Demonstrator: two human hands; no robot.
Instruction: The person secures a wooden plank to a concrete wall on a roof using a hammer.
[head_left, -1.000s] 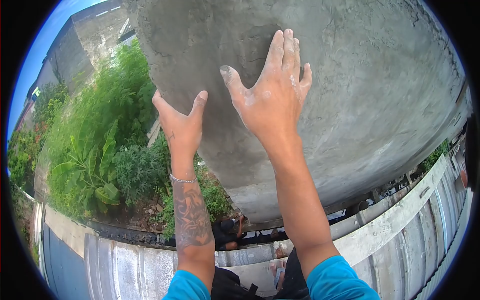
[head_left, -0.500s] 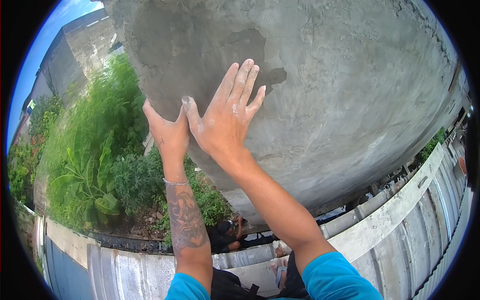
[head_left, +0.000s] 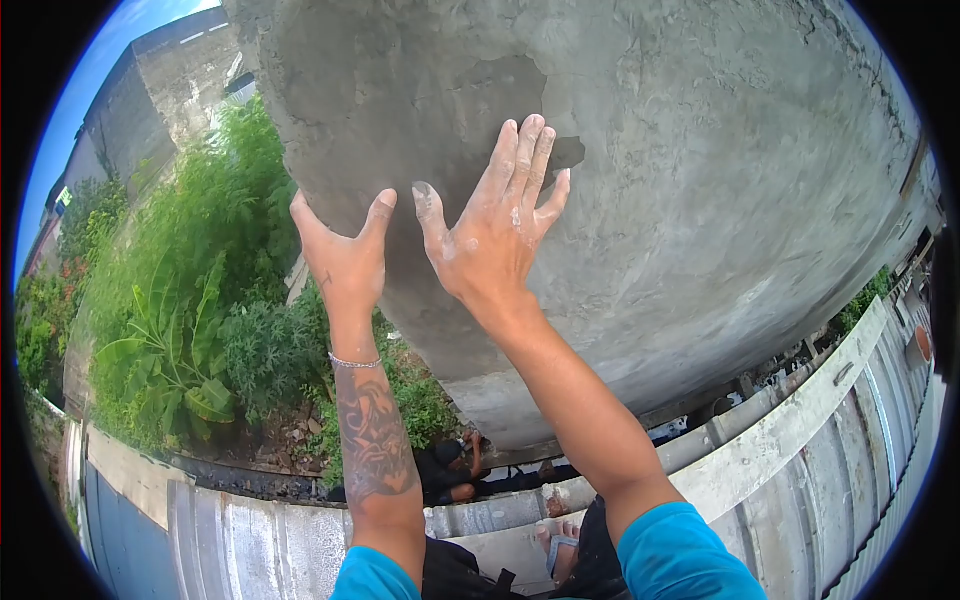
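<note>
A grey cement wall (head_left: 680, 200) fills the upper middle and right, with a darker, damp-looking area at its left end. My left hand (head_left: 345, 245) is at the wall's left edge, thumb raised over the face and the other fingers partly hidden behind the corner. Against the dark patch lies my right hand (head_left: 495, 220), palm toward the wall and fingers stretched upward. Pale dust marks its fingertips and knuckles. Neither hand shows any object in it. A gap separates the two thumbs.
Corrugated metal roofing (head_left: 260, 545) runs along the bottom, with a long pale board (head_left: 770, 440) on the right. Another person (head_left: 445, 470) is low down beside the wall's foot. Green plants (head_left: 190, 320) grow at the left, far below.
My right hand has slid to the right over the wall, away from my left hand. My left thumb has spread outward, and the view has shifted slightly.
</note>
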